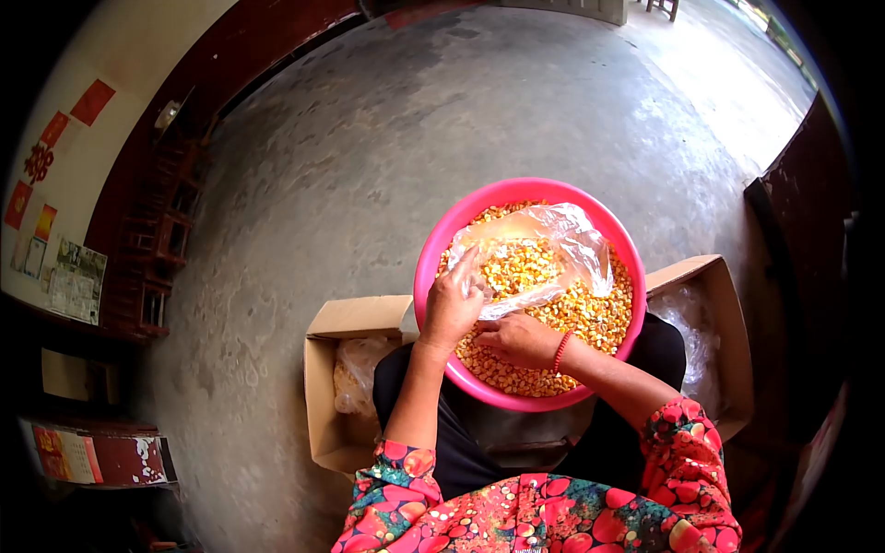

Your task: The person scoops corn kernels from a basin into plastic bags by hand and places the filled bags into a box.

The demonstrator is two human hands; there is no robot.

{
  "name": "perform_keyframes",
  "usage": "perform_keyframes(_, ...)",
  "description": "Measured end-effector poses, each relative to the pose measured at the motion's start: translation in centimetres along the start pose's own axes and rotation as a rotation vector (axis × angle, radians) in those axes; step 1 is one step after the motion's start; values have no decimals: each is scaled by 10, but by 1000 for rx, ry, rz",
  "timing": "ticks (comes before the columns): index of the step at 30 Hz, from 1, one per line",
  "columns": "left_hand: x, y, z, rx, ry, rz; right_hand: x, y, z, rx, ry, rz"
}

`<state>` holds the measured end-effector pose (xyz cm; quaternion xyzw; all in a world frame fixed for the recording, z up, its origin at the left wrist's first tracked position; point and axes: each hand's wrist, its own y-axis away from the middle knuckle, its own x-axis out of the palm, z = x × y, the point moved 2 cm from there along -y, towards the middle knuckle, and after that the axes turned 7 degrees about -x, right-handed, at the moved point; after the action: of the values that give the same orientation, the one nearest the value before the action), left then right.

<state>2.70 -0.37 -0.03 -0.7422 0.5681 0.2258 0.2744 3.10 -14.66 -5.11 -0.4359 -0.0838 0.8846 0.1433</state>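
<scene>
A pink basin [433, 258] holds yellow corn kernels [599, 318]. Inside it lies a clear plastic bag [595, 253] with its mouth spread and kernels within. My left hand [452, 304] is at the bag's left edge, fingers closed on the plastic. Just below the bag, my right hand [521, 339] reaches among the kernels, its fingertips near the bag's lower edge; the fingers are partly hidden, and what they hold cannot be made out. A red beaded bracelet [561, 352] circles the right wrist.
Left of my legs stands a cardboard box [323, 396] with a filled plastic bag [358, 373]. Another cardboard box [737, 350] at the right holds clear plastic bags [687, 323]. Wooden stools [161, 249] line the left wall. Concrete floor [323, 184] surrounds the basin.
</scene>
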Motion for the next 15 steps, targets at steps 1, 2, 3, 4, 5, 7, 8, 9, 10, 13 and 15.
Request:
perform_keyframes(1, 0, 0, 0, 5, 21, 0, 1, -1, 0, -7, 78, -7)
perform_keyframes(2, 0, -1, 1, 10, 41, 0, 6, -2, -5, 1, 112, 48)
perform_keyframes(3, 1, -1, 2, 9, 41, 1, 5, -1, -4, 2, 112, 48)
perform_keyframes(4, 1, -2, 4, 48, 25, -15, 4, 0, -3, 3, 127, 43)
perform_keyframes(5, 1, -2, 5, 86, 8, -32, 4, 1, -3, 4, 142, 38)
perform_keyframes(7, 0, -1, 5, 73, 6, -31, 5, 4, -8, -21, 117, 28)
perform_keyframes(8, 0, -1, 4, 64, 5, -31, 5, 4, -9, -46, 94, 16)
perform_keyframes(9, 0, -1, 4, 64, 5, -30, 1, 3, -7, -46, 94, 15)
perform_keyframes(10, -1, -1, 4, 29, 16, -4, -2, 3, -4, 21, 84, 124)
perform_keyframes(13, -1, -1, 3, -3, 22, 19, 1, 3, -5, 80, 74, 208)
perform_keyframes(15, 0, 0, 3, 0, 15, 16, 1, 2, -4, 72, 73, 183)
